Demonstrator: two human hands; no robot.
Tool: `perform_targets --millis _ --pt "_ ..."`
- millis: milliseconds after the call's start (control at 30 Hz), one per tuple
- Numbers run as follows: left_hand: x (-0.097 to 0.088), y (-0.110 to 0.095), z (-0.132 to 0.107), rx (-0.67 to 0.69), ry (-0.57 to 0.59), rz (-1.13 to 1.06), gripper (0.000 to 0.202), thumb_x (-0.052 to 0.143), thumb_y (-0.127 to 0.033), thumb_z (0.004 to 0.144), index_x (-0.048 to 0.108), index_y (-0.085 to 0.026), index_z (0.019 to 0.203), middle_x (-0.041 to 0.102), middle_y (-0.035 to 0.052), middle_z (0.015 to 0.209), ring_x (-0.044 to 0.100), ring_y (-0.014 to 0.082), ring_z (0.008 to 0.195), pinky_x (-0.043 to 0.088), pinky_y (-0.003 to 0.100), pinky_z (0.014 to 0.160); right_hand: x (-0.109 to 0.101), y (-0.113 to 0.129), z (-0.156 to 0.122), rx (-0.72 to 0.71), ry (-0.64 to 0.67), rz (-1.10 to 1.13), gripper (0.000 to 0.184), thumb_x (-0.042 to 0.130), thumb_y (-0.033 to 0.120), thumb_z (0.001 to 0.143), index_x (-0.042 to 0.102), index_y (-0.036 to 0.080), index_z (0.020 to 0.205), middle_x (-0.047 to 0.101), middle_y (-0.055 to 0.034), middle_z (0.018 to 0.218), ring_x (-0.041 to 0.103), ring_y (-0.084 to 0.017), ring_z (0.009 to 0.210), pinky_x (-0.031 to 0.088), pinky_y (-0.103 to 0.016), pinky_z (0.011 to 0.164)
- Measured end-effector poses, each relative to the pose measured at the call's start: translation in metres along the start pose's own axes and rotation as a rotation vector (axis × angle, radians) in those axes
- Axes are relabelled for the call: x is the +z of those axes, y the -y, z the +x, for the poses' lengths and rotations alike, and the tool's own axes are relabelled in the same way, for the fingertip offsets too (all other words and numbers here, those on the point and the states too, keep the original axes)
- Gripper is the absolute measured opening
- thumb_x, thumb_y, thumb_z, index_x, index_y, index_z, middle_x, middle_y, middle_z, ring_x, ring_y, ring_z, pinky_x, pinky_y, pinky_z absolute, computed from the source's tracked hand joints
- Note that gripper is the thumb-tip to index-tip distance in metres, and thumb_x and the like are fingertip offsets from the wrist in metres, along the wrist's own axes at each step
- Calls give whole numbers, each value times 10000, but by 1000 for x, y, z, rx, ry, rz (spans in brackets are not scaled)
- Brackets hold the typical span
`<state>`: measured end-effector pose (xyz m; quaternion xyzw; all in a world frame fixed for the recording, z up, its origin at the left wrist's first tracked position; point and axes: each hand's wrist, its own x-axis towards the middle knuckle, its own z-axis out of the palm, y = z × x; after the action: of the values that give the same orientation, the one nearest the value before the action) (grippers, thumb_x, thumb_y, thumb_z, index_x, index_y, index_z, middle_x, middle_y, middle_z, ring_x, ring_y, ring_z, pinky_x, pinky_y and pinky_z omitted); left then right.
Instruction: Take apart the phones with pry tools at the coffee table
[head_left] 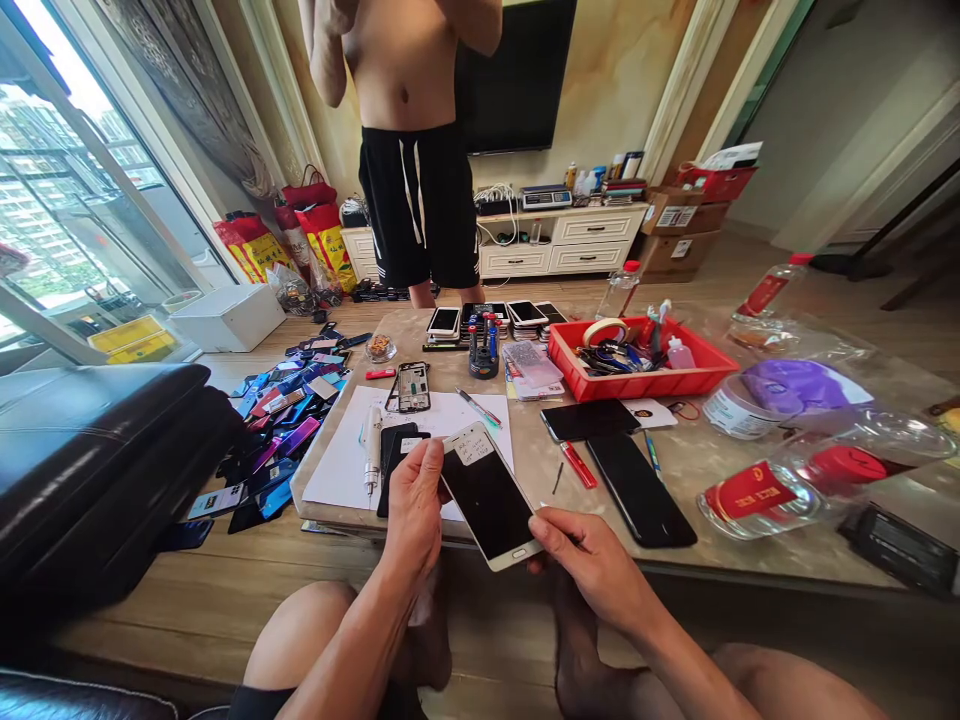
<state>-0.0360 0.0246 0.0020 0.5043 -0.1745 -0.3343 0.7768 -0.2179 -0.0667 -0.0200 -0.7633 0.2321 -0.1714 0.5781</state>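
We find the left hand (409,510) pinching the long edge of a white-framed smartphone (484,500), and the right hand (592,570) pinching its lower edge between thumb and fingers. The smartphone is tilted, screen up, just above the near edge of the stone-topped table (540,470).

Judging by how the parts lie, one stripped phone frame (413,387) rests on a white paper sheet (337,480), beside a white electric screwdriver (372,450) and black phone panels (396,465). Two black-faced phones (641,490) lie to the right, and a row of closed handsets (510,315) remains along the far edge. Loose phone parts (285,430) are heaped on the floor at left.

A red plastic tray (570,375) at upper centre holds tape and tools, and a blue-handled driver stand (484,350) stands to its left.

A handwritten sticker (474,445) sits at the top of the held smartphone, but its writing is too small for us to read. Red labels on the clear bottles (750,495) at right carry print, and no brand is legible.
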Motion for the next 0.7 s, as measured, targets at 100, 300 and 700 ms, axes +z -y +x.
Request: perform_targets --millis 100,300,700 --pt "0 1 -1 -3 -29 28 463 765 -601 800 723 -186 999 680 13 839 569 96 673 430 154 537 5 -1 -2 -160 -114 -188 507 479 524 1024 471 212 625 467 21 593 506 -143 570 355 -276 568" --pt "4 3 -8 -120 39 107 581 792 -540 791 590 -297 1279 662 10 1023 600 129 815 460 178 616 19 -8 -6 -480 -228 -552 349 534 327 1042 559 203 717 526 11 630 505 -135 578 339 -278 583" --pt "7 9 -12 -16 47 189 563 851 -335 692 527 -258 1146 631 -21 947 561 159 896 447 253 821 23 -9 -7 -441 -185 -353 264 516 215 1011 646 202 1241 764 -42 1047 723 -170 898 515 -254 789"
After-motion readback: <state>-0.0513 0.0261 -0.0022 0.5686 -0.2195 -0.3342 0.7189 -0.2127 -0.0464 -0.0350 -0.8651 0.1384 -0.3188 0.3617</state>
